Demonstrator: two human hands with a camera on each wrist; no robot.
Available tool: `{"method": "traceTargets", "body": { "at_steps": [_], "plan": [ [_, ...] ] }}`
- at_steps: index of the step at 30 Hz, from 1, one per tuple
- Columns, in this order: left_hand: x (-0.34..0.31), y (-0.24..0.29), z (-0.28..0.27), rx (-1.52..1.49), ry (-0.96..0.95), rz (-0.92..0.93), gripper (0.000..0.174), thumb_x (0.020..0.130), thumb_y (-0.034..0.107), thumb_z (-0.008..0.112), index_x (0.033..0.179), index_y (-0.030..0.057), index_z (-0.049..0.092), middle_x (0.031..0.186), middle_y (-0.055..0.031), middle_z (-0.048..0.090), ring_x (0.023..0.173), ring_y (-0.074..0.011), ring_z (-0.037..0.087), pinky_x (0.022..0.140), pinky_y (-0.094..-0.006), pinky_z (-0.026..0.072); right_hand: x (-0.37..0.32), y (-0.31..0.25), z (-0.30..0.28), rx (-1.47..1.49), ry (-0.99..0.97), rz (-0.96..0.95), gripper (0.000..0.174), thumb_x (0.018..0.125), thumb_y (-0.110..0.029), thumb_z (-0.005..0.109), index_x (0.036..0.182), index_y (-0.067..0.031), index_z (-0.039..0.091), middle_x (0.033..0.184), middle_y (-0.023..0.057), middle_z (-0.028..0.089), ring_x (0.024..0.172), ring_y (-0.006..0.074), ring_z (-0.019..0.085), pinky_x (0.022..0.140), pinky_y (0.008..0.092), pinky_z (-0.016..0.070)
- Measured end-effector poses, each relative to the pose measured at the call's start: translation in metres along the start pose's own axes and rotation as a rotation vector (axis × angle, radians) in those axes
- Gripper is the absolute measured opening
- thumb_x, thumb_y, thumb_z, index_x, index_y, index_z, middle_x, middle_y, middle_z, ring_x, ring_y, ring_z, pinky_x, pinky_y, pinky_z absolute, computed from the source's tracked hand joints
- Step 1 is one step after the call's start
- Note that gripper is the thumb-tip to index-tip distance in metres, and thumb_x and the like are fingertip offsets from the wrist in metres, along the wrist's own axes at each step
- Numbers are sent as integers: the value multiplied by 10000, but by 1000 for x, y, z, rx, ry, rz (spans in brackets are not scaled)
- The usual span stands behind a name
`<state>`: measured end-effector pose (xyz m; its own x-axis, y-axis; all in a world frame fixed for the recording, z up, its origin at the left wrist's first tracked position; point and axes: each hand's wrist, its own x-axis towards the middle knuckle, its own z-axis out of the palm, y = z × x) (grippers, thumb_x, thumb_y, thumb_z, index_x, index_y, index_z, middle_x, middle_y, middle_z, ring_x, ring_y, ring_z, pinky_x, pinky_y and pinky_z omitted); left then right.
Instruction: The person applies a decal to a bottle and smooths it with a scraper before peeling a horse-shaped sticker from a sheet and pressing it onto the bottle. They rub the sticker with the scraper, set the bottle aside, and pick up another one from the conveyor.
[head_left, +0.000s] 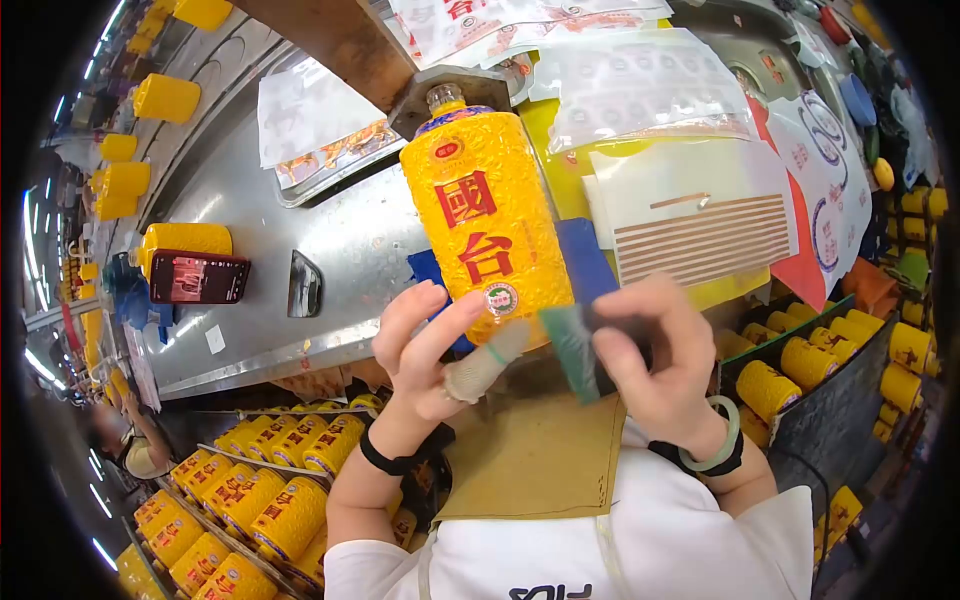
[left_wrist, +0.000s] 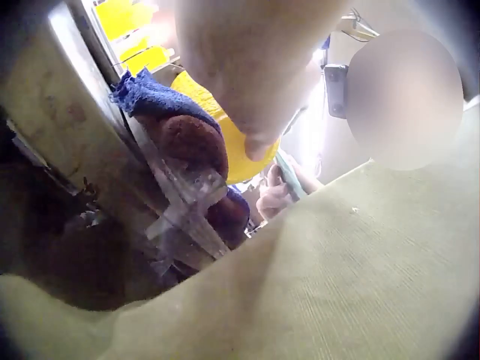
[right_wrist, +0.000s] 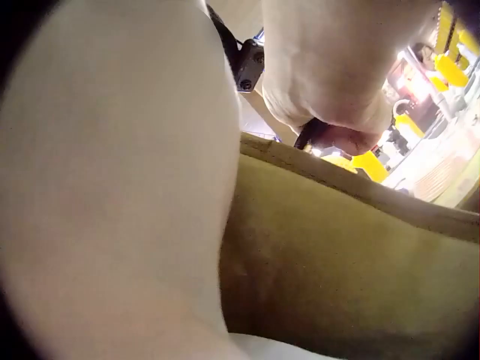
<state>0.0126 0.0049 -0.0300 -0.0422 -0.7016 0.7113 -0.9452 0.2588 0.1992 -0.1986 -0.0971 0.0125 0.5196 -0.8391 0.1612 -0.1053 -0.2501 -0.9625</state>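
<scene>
A yellow embossed bottle (head_left: 480,210) with red characters lies with its neck in a metal holder (head_left: 440,92) and its base toward the person. My left hand (head_left: 420,355) holds it at the base end, fingers over its side. One digit wears a pale finger cot (head_left: 472,378) and reaches the bottom edge beside a round sticker (head_left: 501,299). Just right of the base, my right hand (head_left: 660,355) pinches a flat green piece (head_left: 570,350), blurred, between thumb and fingers. In the left wrist view, the bottle (left_wrist: 236,154) rests beside blue cloth (left_wrist: 161,97).
Sheets of brown strips (head_left: 705,240) and labels (head_left: 640,90) lie on the right of the metal table. On the left are a phone (head_left: 200,277) against another yellow bottle (head_left: 190,238), and a dark mouse-shaped object (head_left: 304,283). Crates of yellow bottles (head_left: 290,515) stand below on both sides.
</scene>
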Motion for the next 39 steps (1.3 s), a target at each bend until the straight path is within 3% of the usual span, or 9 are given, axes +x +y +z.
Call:
{"method": "traceTargets", "body": {
  "at_steps": [4, 6, 9, 12, 14, 22, 25, 33, 39],
  "plan": [
    [-23, 5, -6, -7, -35, -158, 482, 757, 188, 922, 1176, 302, 712, 1312, -36, 561, 1207, -315, 526, 961, -377, 495, -5, 3, 3, -83, 22, 33, 208, 864, 4, 746, 1062, -18, 685, 860, 91, 654, 730, 175, 627, 671, 282, 496],
    [-23, 6, 2, -68, 35, -163, 525, 746, 169, 916, 1235, 222, 733, 1363, -77, 599, 1243, -314, 547, 997, -409, 515, -4, 5, -2, -156, 98, 66, 184, 865, 4, 748, 1034, -16, 680, 850, 97, 648, 691, 173, 605, 632, 280, 484],
    [-19, 12, 18, -564, 44, -677, 729, 767, 40, 885, 1414, -60, 564, 1539, -293, 480, 1390, -366, 541, 1135, -448, 440, 0, 0, -3, -101, 72, -55, 169, 874, 4, 741, 1029, -8, 675, 841, 92, 642, 675, 166, 595, 627, 277, 484],
    [-19, 7, 19, -583, 33, -609, 884, 754, 5, 887, 1513, -92, 444, 1500, -196, 557, 1317, -262, 593, 1142, -402, 432, 1, -15, 3, -38, -9, -66, 155, 877, 3, 737, 1017, -10, 672, 841, 82, 639, 679, 148, 603, 625, 268, 488],
    [-20, 9, 17, -566, 33, -629, 900, 744, 12, 900, 1517, -82, 449, 1519, -198, 542, 1328, -262, 587, 1137, -392, 438, 0, -8, 7, -58, 51, 120, 152, 874, 4, 738, 1007, -12, 668, 840, 71, 645, 682, 125, 608, 617, 255, 486],
    [-1, 21, -1, -386, -58, -590, 859, 717, -32, 875, 1491, -76, 506, 1391, -184, 627, 1190, -236, 654, 1041, -342, 494, -2, -9, 3, -104, 65, 71, 155, 855, 24, 735, 990, -11, 666, 801, 48, 603, 674, 122, 581, 608, 252, 449],
    [5, 26, 0, -324, -27, -567, 782, 709, 24, 906, 1413, -73, 579, 1412, -276, 605, 1268, -380, 636, 1043, -421, 539, -3, -9, 8, -73, 92, 73, 173, 836, 27, 750, 988, -14, 677, 804, 58, 612, 663, 138, 594, 598, 265, 464],
    [11, 28, -2, -328, -15, -563, 804, 702, 51, 932, 1412, -82, 579, 1394, -283, 609, 1242, -378, 652, 982, -390, 585, 4, -22, 13, -188, 53, -114, 191, 799, 43, 765, 961, -26, 691, 783, 76, 612, 618, 171, 581, 548, 280, 446],
    [13, 29, -1, -324, -2, -530, 799, 710, 62, 937, 1411, -83, 583, 1372, -294, 606, 1215, -353, 669, 934, -366, 604, 4, -26, 10, -188, 39, -19, 174, 801, 47, 756, 942, -22, 682, 780, 62, 596, 622, 162, 586, 550, 283, 452]
  ]
}}
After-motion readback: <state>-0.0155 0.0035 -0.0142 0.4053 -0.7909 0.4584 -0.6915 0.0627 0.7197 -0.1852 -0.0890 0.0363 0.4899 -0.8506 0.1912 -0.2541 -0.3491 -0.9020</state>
